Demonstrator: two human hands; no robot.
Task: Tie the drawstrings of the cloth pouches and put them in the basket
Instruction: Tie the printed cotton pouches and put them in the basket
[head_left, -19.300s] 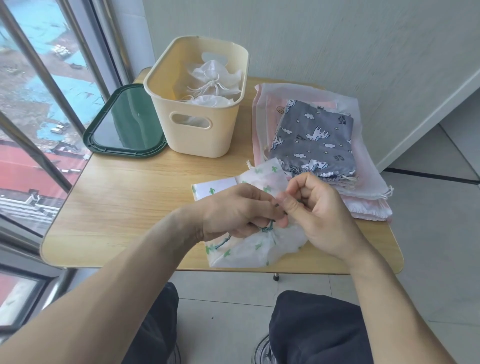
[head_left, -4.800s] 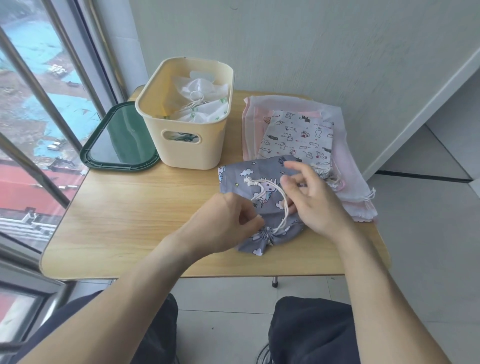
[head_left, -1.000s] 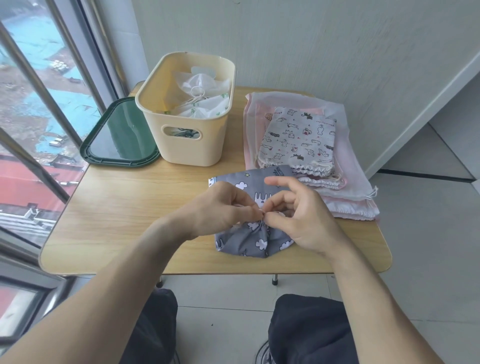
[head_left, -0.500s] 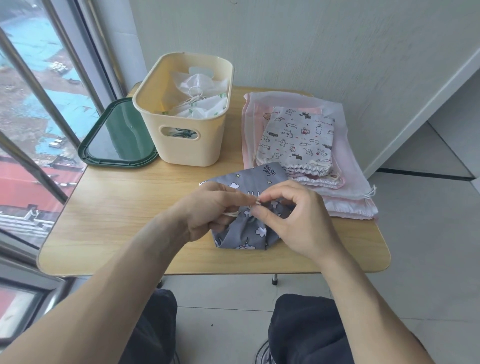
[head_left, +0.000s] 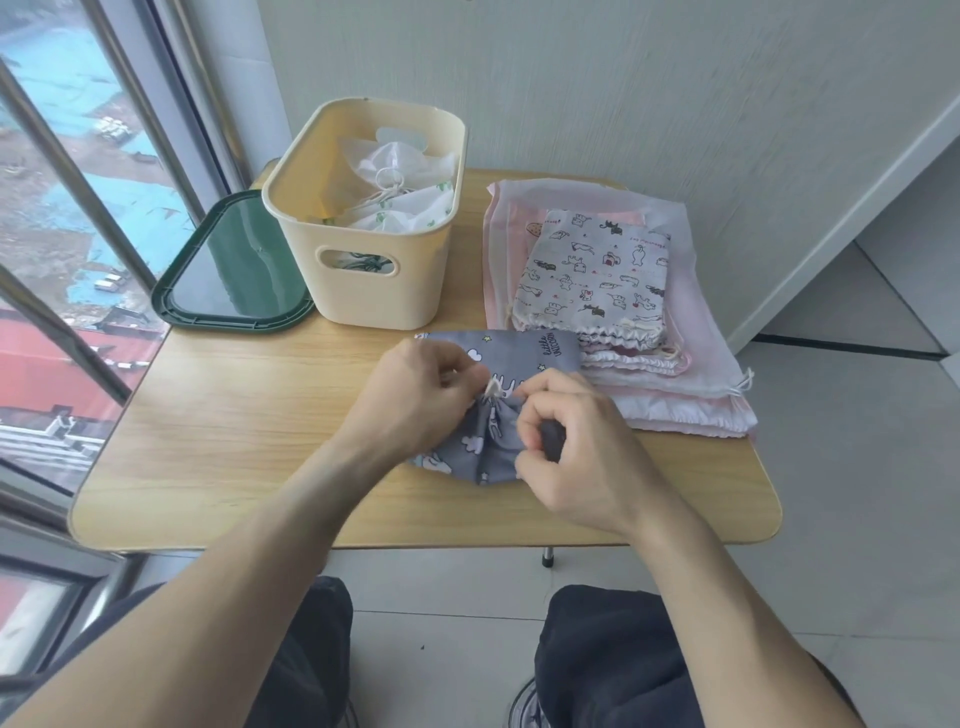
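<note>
The grey unicorn-print pouch (head_left: 480, 431) lies on the wooden table (head_left: 249, 441), near the front edge and in front of me, its neck gathered into folds. A cream drawstring (head_left: 492, 391) sticks up from that bunched neck, right between my two hands. My left hand (head_left: 415, 400) has its fingers curled in and pinches the drawstring at the gather; the knuckles cover the pouch's left side. My right hand (head_left: 576, 447) is curled too, thumb and forefinger nipping the cord from the other side, the remaining fingers folded over the grey cloth. How far the knot has got I cannot tell, since my fingertips hide it.

Just behind the pouch and to the left stands the cream plastic basket (head_left: 332, 275), with white pouches (head_left: 395, 192) already inside, their strings tied. A green print shows through the handle slot in its front wall. To the basket's left, touching it or very nearly, lies a dark green lid (head_left: 182, 306) flat on the table by the window.

On the right side of the table is a stack of pouches: a pale one with small cartoon animals (head_left: 595, 275) on top, its ruffled mouth towards me, and larger pink and white pouches (head_left: 691, 400) beneath it. The grey pouch's far corner reaches the stack's front left edge.
</note>
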